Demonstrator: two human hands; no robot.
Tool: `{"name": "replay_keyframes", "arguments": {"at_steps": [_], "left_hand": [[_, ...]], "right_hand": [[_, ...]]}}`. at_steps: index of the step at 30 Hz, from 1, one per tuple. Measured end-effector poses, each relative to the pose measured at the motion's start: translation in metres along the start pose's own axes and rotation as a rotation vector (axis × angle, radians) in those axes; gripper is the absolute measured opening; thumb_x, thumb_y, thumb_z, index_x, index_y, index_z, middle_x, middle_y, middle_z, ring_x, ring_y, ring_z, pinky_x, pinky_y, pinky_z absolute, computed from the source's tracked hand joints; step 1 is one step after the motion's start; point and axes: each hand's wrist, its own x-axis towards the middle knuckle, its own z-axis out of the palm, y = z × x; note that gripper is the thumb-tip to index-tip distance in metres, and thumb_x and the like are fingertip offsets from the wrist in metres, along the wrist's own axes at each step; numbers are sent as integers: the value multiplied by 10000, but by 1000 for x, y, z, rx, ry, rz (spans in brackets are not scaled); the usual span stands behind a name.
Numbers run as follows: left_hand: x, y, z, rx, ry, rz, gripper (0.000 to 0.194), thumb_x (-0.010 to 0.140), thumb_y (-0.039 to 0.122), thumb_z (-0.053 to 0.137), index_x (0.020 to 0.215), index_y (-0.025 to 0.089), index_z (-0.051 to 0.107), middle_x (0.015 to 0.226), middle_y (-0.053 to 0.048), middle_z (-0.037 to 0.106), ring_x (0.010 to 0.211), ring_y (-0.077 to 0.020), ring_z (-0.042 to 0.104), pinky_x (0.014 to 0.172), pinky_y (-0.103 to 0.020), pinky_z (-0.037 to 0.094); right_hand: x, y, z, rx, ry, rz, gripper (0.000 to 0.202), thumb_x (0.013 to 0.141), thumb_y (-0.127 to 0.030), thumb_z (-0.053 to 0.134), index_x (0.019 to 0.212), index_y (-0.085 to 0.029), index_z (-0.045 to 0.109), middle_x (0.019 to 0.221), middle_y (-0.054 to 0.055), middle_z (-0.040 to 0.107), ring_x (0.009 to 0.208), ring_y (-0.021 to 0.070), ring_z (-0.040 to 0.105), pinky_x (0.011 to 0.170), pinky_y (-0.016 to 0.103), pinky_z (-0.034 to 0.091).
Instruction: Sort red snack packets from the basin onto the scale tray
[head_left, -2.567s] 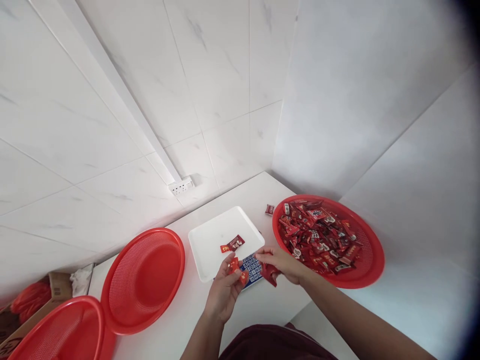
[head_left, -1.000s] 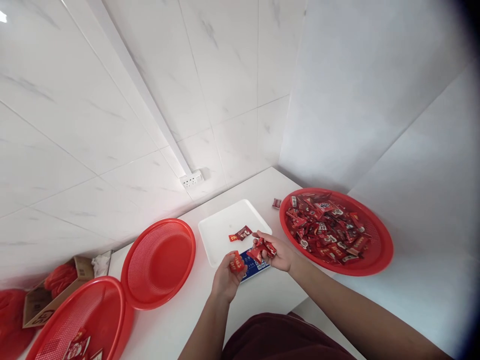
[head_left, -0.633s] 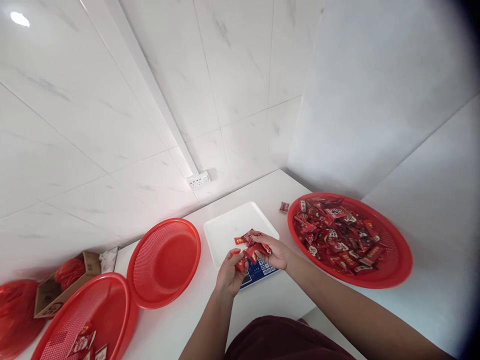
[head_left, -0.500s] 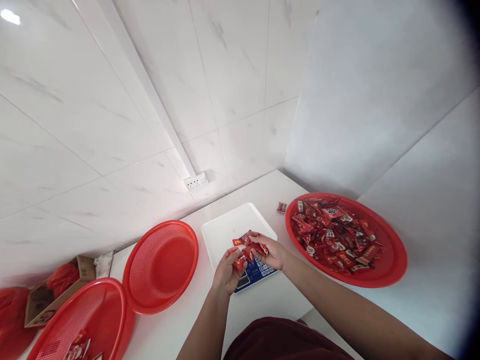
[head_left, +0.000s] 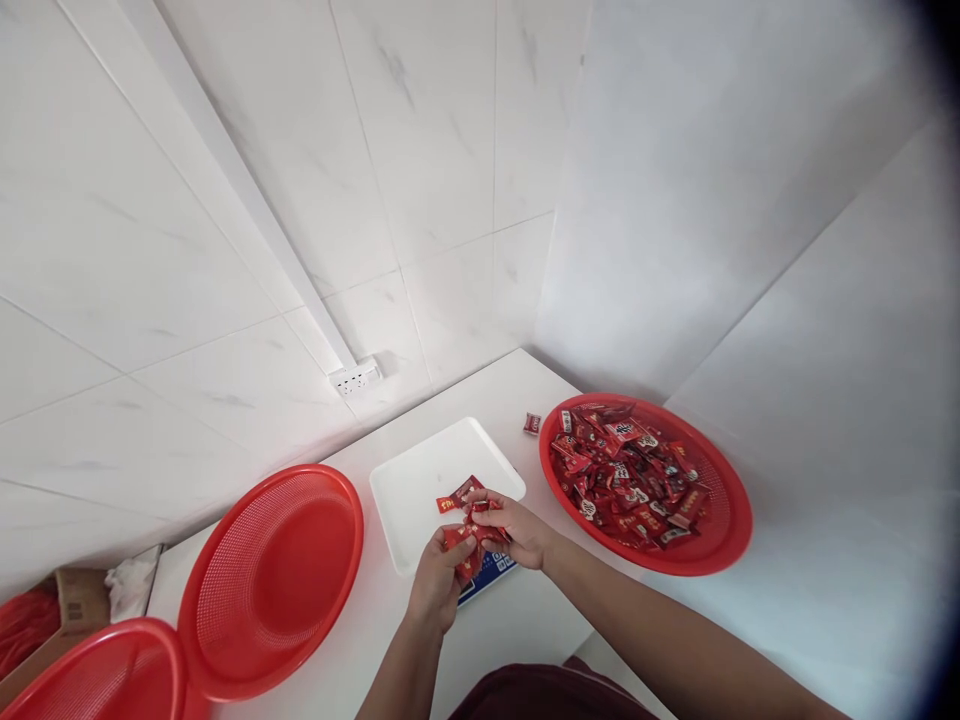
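My left hand is closed on small red snack packets, its thumb lying over them. Close beside it, my right hand also grips red packets, its fingers curled inward. Both hands hover at the front edge of a scale with a white tray. They partly cover its blue keypad panel. Just beyond the fingers, a couple more packets show over the tray; I cannot tell whether they rest on it or are held.
To the right, a red basket holds many red packets. One loose packet lies beside it. A red mesh basket stands left, overlapping another red basket. Behind are a cardboard box and a wall socket.
The camera view has turned, shifting the scene left. My hands have drawn closer together, bunching the packets between them.
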Motion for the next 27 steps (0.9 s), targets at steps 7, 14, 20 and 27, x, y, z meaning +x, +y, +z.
{"name": "replay_keyframes", "arguments": {"at_steps": [7,14,20,27], "left_hand": [[4,8,0,96,9,60,320,589,298,756,808,161,566,752,-32,663,663,-128,611,631,-239,453],[8,28,0,78,67,136,364,522,279,785,774,167,546,703,-6,664,592,-118,589,586,-232,430],[11,17,-14,143,82,165,353,540,282,771,798,168,558,719,-10,653,631,-131,593,617,-251,441],[16,5,-28,242,148,150,333,558,284,752,806,166,563,685,-7,637,598,-133,576,596,-256,436]], "right_hand": [[6,-7,0,-130,11,-19,291,691,-297,683,957,-221,592,810,-10,590,608,77,574,469,172,498],[15,-14,-12,7,-4,21,338,688,-335,692,978,-222,559,873,1,621,659,88,602,474,156,484],[17,-4,-13,-175,-26,95,403,585,-259,760,920,-200,543,770,-11,626,642,93,596,490,166,464],[22,7,-5,-397,48,-30,311,599,-294,733,833,-173,567,732,-14,608,640,104,574,507,197,468]]}}
